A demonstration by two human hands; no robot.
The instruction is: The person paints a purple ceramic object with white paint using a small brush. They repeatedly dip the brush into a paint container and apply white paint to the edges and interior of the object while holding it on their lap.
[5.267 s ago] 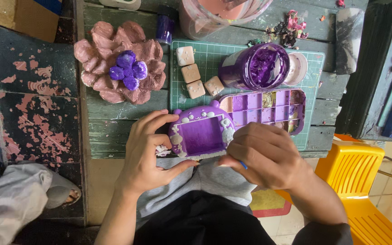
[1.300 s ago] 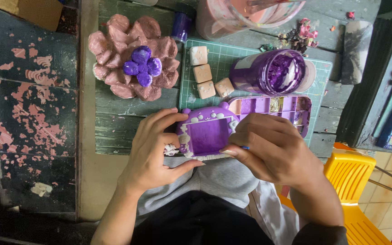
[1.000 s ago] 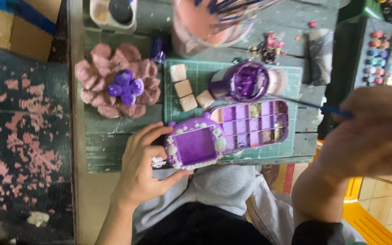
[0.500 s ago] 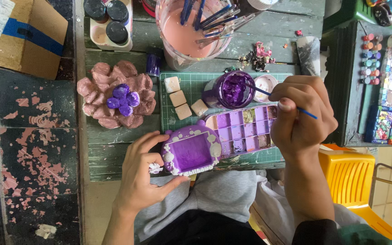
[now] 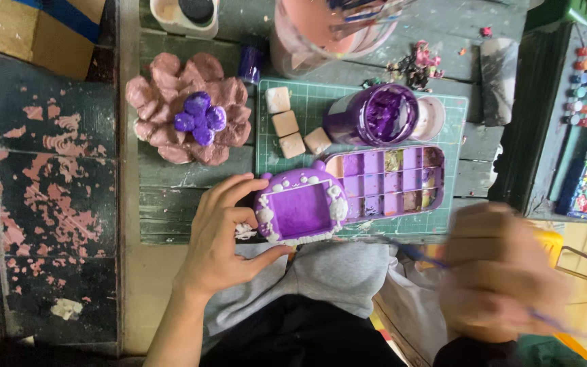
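Purple frame-shaped piece (image 5: 301, 207) with small ears and pale bumps along its edge is sitting at the near edge of the green cutting mat (image 5: 456, 112), on the worn wooden surface (image 5: 178, 197). In the head view, the left hand (image 5: 222, 238) is gripping it from the left side — fingers curling over its far-left corner, thumb pressing up against its near edge.

Right hand (image 5: 501, 272) is showing as a blur near and to the right of the piece, off the surface and well apart from it. A thin blue-handled brush (image 5: 419, 255) is passing through it; whether its grip is closed on the handle I cannot tell through the blur.

Just right of the piece, touching it, a purple paint tray (image 5: 392, 182) with many small wells is lying on the mat. Beyond the tray, a jar of purple paint (image 5: 375, 115) is standing open, a pale lid (image 5: 431, 117) beside it. Four small cream cubes (image 5: 287, 124) are lying on the mat's left part. Left of the mat, a pink flower-shaped dish (image 5: 171, 112) is holding a cluster of purple beads (image 5: 200, 119). At the far edge, a pink cup (image 5: 324, 30) is holding brushes.
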